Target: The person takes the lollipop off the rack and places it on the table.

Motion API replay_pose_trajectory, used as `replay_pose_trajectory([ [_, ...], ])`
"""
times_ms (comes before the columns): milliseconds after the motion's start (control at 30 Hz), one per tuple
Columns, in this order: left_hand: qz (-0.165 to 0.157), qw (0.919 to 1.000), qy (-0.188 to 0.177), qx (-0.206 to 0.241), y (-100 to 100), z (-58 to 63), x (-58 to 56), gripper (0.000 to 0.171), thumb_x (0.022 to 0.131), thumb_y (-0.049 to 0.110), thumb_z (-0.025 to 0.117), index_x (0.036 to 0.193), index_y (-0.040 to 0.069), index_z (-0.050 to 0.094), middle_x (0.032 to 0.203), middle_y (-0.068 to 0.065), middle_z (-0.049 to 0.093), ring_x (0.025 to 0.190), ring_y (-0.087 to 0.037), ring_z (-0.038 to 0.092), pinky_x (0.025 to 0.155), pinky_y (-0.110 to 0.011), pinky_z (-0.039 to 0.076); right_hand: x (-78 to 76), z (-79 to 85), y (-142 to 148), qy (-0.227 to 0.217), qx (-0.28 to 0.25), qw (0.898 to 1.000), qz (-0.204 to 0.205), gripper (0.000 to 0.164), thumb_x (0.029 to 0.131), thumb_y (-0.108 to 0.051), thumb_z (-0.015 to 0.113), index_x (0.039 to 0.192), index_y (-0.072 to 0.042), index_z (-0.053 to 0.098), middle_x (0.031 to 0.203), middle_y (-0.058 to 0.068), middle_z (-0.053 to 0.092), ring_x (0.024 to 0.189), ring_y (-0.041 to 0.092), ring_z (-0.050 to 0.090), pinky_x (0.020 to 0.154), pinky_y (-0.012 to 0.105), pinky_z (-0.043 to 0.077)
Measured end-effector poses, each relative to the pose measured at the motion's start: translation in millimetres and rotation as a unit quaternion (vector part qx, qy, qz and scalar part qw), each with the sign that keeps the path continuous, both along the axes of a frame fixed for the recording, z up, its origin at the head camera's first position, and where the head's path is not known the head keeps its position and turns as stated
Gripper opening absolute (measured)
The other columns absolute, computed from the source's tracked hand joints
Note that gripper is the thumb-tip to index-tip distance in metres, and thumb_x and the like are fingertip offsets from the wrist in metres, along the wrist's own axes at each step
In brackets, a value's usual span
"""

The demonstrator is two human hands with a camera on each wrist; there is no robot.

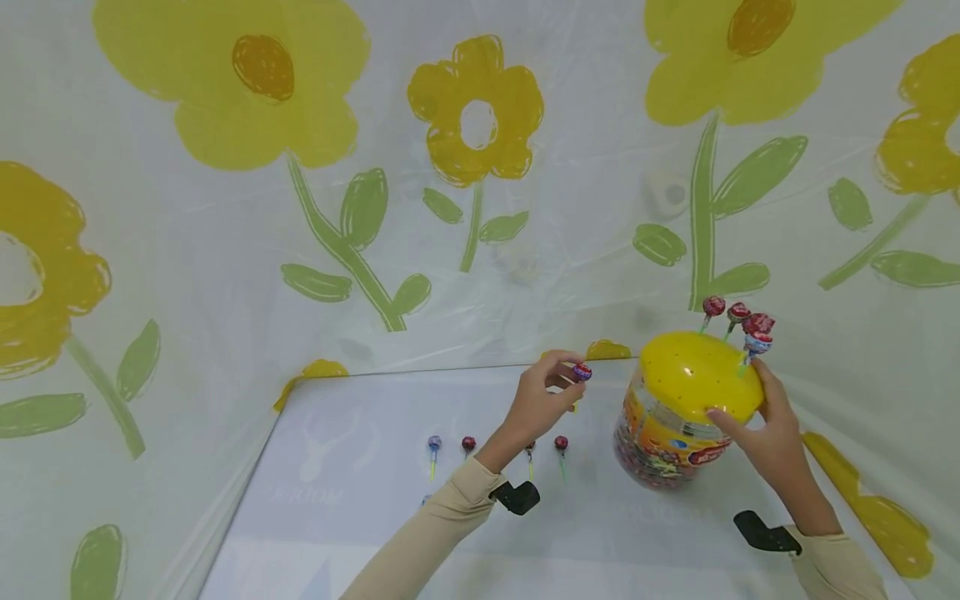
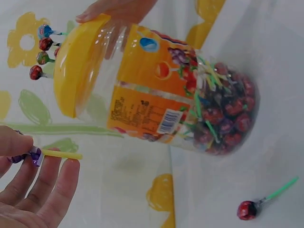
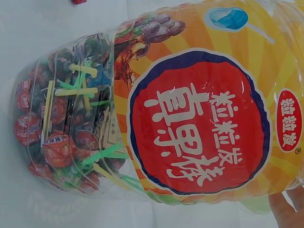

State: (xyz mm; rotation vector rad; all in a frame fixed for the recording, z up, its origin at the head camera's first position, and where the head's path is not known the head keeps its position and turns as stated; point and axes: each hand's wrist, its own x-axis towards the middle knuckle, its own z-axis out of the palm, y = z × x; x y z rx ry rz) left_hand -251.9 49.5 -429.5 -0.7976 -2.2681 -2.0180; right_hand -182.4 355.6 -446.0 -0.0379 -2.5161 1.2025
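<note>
My left hand (image 1: 542,393) pinches a purple-wrapped lollipop (image 1: 582,372) by its head, between thumb and fingers. Its yellow stick (image 2: 62,154) points toward the jar in the left wrist view. Just right of that hand is a clear plastic jar (image 1: 670,442) with a yellow domed lid (image 1: 675,367) dotted with small holes. Several lollipops (image 1: 714,307) stand upright in the lid, sticks down. The right hand (image 1: 776,433) grips the lid's right side, thumb at the front rim. Wrapped lollipops with green and yellow sticks (image 3: 78,92) fill the lower part of the jar.
On the white table (image 1: 360,517) lies a row of loose lollipops, among them a blue one (image 1: 434,442) and a red one (image 1: 561,442) with a green stick. My left forearm covers part of the row. Behind hangs a flower-printed sheet (image 1: 570,275).
</note>
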Motion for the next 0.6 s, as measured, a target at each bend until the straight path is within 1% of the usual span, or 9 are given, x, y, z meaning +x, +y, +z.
replay_pose_trajectory([
  [133,-0.001,0.9999,-0.013,-0.003,-10,-9.7,2.8,0.031,0.089,0.008,0.065,0.118,0.012,0.058,0.093,-0.008,0.064,0.077,-0.015,0.064,0.059,-0.028,0.056,0.3,0.3,0,0.002,-0.002,1.0,-0.002,0.087,0.089,-0.022,0.067,0.153,-0.022,0.008,0.151,0.017,0.022,0.125,0.041,0.028,0.096,0.01,0.029],
  [200,0.0,0.9998,-0.016,-0.008,-16,-14.6,5.4,0.031,0.089,0.007,0.065,0.119,0.011,0.058,0.093,-0.009,0.064,0.077,-0.016,0.064,0.059,-0.029,0.056,0.4,1.3,-1,0.002,-0.003,1.0,-0.003,0.087,0.089,-0.022,0.067,0.153,-0.023,0.008,0.151,0.016,0.023,0.125,0.041,0.029,0.097,0.011,0.029],
  [267,0.0,0.9996,-0.023,-0.015,-23,-17.6,9.3,0.031,0.089,0.005,0.064,0.119,0.01,0.058,0.094,-0.011,0.064,0.078,-0.02,0.065,0.06,-0.031,0.057,0.3,2.1,-1,0.004,-0.005,1.0,-0.002,0.087,0.089,-0.023,0.067,0.153,-0.023,0.008,0.152,0.016,0.022,0.126,0.041,0.029,0.099,0.013,0.028],
  [333,-0.001,0.9995,-0.025,-0.019,-30,-15.7,15.6,0.03,0.089,0.002,0.063,0.118,0.006,0.057,0.095,-0.016,0.063,0.078,-0.025,0.065,0.06,-0.034,0.057,0.0,2.2,-2,0.006,-0.003,1.0,-0.002,0.087,0.089,-0.023,0.066,0.153,-0.024,0.008,0.151,0.016,0.023,0.125,0.041,0.029,0.099,0.012,0.028],
  [433,-0.002,0.999,-0.036,-0.025,-42,-9.9,25.3,0.03,0.089,-0.001,0.061,0.118,0.002,0.056,0.096,-0.022,0.063,0.081,-0.034,0.064,0.063,-0.042,0.057,-0.5,1.8,-2,0.013,-0.002,1.0,0.0,0.086,0.089,-0.022,0.066,0.153,-0.024,0.009,0.151,0.016,0.024,0.124,0.04,0.03,0.096,0.009,0.028],
  [500,0.002,0.9987,-0.043,-0.028,-49,-7.1,31.0,0.03,0.088,-0.002,0.061,0.117,0.0,0.056,0.096,-0.024,0.063,0.082,-0.037,0.064,0.065,-0.044,0.056,-0.9,1.1,-2,0.015,-0.003,1.0,0.001,0.086,0.089,-0.021,0.067,0.153,-0.025,0.01,0.15,0.016,0.024,0.124,0.039,0.03,0.094,0.007,0.028],
  [533,0.003,0.9983,-0.051,-0.03,-52,-8.1,32.5,0.03,0.089,-0.002,0.06,0.118,0.001,0.056,0.097,-0.024,0.062,0.083,-0.038,0.064,0.065,-0.045,0.056,-0.8,0.8,-2,0.016,-0.005,1.0,0.002,0.086,0.088,-0.021,0.067,0.153,-0.025,0.01,0.15,0.016,0.024,0.124,0.039,0.03,0.095,0.008,0.028],
  [600,0.007,0.9975,-0.061,-0.035,-58,-11.3,35.0,0.029,0.089,-0.001,0.06,0.117,0.001,0.057,0.097,-0.023,0.062,0.084,-0.036,0.064,0.065,-0.044,0.056,-0.9,-0.1,-2,0.014,-0.006,1.0,0.001,0.086,0.088,-0.021,0.067,0.153,-0.025,0.01,0.15,0.016,0.025,0.124,0.038,0.03,0.094,0.007,0.029],
])
